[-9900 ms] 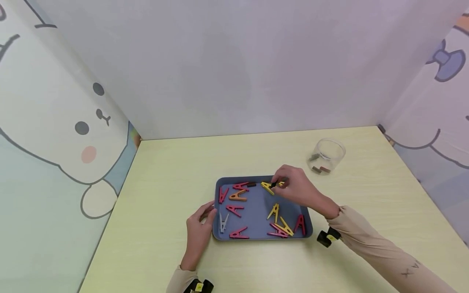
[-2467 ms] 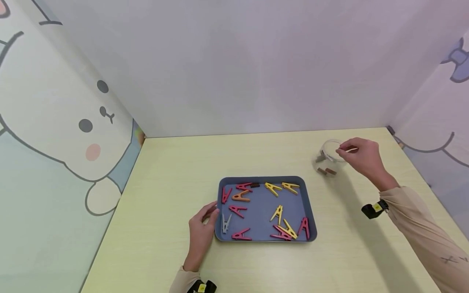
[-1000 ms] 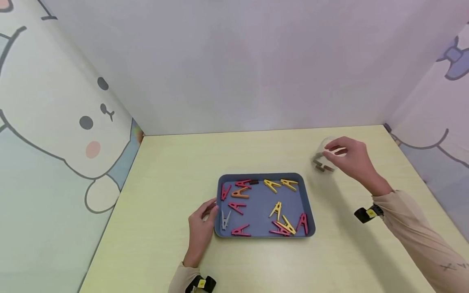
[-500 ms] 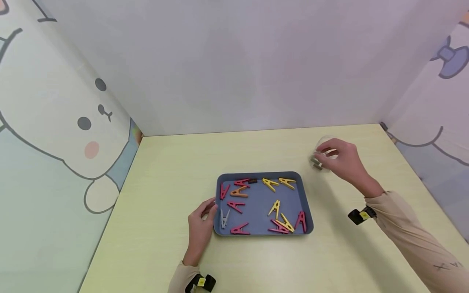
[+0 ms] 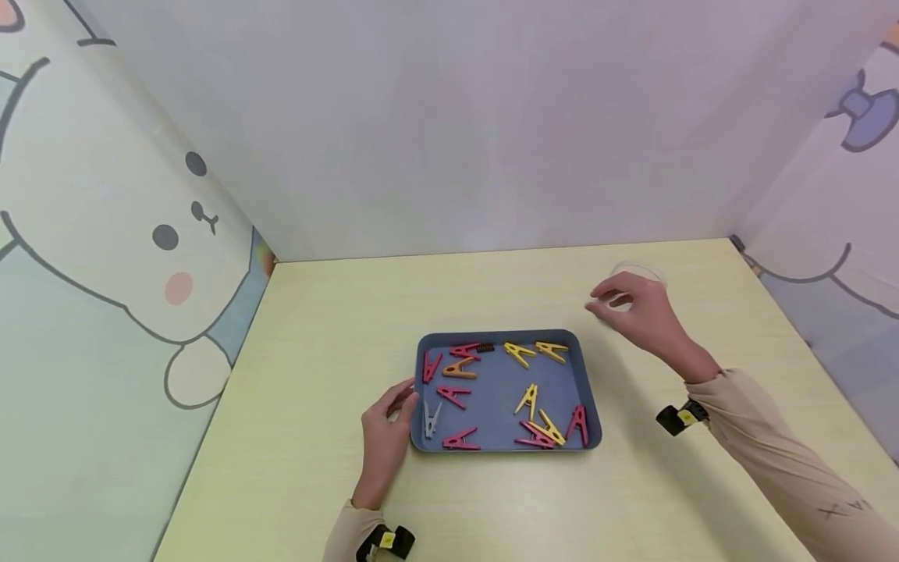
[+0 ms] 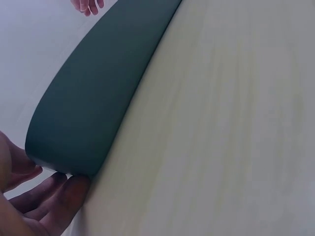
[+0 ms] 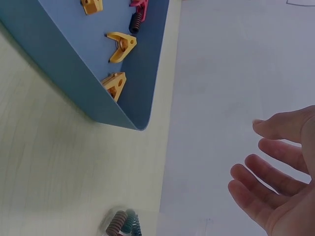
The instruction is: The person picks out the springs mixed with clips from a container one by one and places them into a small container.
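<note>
Spring clips in red, yellow, orange and grey lie in a blue-grey tray (image 5: 485, 451) in the head view. A dark coil spring (image 5: 485, 348) lies beside a red clip (image 5: 464, 351) at the tray's back. My left hand (image 5: 386, 437) holds the tray at its left wall; fingers and thumb meet the wall in the left wrist view. Between tray and back right corner, my right hand (image 5: 641, 316) hovers over the table with bent, parted fingers. Nothing shows between them in the right wrist view. Behind it, a clear jar (image 5: 642, 269) is mostly hidden.
Coil springs (image 7: 118, 222) sit in the jar at the bottom of the right wrist view. A pale wood-look table (image 5: 337, 328) carries everything. A plain white wall (image 5: 456, 140) stands behind it, with cartoon-printed walls on both sides.
About ten seconds ago my right hand pinched a small dark piece over a yellow clip. It was later above the jar. Since then it has moved left towards the tray. The left hand has stayed put.
</note>
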`<state>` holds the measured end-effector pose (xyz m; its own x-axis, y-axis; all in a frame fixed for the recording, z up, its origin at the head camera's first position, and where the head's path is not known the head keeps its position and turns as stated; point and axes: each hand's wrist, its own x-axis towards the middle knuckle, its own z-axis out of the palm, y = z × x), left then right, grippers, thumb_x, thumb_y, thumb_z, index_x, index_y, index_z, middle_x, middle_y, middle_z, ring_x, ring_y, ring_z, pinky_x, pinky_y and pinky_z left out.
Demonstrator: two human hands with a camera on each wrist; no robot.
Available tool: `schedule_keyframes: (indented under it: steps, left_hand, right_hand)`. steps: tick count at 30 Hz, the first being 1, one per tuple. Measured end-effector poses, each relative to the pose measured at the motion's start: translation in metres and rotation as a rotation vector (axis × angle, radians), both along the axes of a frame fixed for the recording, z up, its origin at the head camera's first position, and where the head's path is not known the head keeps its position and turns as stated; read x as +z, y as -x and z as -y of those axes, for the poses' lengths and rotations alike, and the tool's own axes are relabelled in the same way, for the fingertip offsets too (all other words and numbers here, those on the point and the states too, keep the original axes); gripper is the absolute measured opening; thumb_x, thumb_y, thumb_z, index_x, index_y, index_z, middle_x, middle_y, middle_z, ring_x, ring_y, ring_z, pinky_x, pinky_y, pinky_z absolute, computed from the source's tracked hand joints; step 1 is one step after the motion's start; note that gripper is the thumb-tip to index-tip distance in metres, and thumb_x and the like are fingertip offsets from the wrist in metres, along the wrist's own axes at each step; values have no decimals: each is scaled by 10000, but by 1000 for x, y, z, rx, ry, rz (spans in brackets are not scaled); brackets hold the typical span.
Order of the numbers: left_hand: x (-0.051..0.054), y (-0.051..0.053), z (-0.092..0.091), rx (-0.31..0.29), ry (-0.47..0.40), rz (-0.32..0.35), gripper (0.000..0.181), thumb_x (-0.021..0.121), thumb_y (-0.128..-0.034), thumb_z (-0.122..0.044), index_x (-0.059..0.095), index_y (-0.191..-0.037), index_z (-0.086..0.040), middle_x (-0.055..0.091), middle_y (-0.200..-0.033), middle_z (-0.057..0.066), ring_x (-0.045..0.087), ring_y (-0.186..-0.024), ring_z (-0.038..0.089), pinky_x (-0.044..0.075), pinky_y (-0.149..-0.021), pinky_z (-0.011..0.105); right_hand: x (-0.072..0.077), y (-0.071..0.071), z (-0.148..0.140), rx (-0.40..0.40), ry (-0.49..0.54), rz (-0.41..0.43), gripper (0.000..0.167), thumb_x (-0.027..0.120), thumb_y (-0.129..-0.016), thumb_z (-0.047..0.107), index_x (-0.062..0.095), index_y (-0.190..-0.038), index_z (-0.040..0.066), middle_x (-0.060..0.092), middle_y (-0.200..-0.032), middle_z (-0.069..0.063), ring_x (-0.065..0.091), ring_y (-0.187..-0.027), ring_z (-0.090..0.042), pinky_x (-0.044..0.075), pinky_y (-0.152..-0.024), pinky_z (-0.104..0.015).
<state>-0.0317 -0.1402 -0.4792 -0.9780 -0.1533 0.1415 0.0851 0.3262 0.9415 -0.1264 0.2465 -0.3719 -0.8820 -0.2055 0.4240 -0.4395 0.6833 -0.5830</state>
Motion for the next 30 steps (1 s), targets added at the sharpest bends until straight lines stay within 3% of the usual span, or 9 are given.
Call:
schedule_keyframes:
  steps: [8,16,24,25,30]
  left_hand:
    - [0,0,0,5,14,20,253,667,-889,-127,691,-1138,-90,689,-1020,71,641,-895,178,502,-768,217]
    - [-1,1,1,4,13,30,236,668,-889,-125,699,-1121,-100,689,-1012,50,635,-888,138,505,-768,219]
    - [0,1,1,0,18,10,253,672,-884,-126,692,-1132,-85,691,-999,69,651,-885,192,507,-736,243]
    - [2,1,1,-1,17,12,253,670,-884,-114,689,-1133,-71,690,-1001,88,652,-887,207,509,-737,254]
    - [27,-6,-5,-15,21,17,253,647,-888,-45,667,-1134,13,677,-1009,178,649,-888,259,515,-743,291]
  right_hand:
    - [-6,-3,11,37,12,37,157,759,-788,76,689,-922,37,660,-895,-64,639,-783,-196,536,-675,-406]
    - [-9,-3,22,72,25,35,152,766,-782,75,689,-912,57,656,-897,-62,641,-796,-211,532,-668,-379]
    - [-12,-2,31,115,36,8,144,772,-771,62,695,-892,66,660,-876,-59,645,-776,-218,543,-648,-399]
    - [-13,-1,32,118,36,14,141,770,-775,67,695,-895,64,660,-879,-56,644,-777,-214,543,-649,-400]
    - [-16,-2,35,138,41,34,142,765,-784,81,692,-904,59,660,-889,-51,643,-788,-209,543,-654,-396]
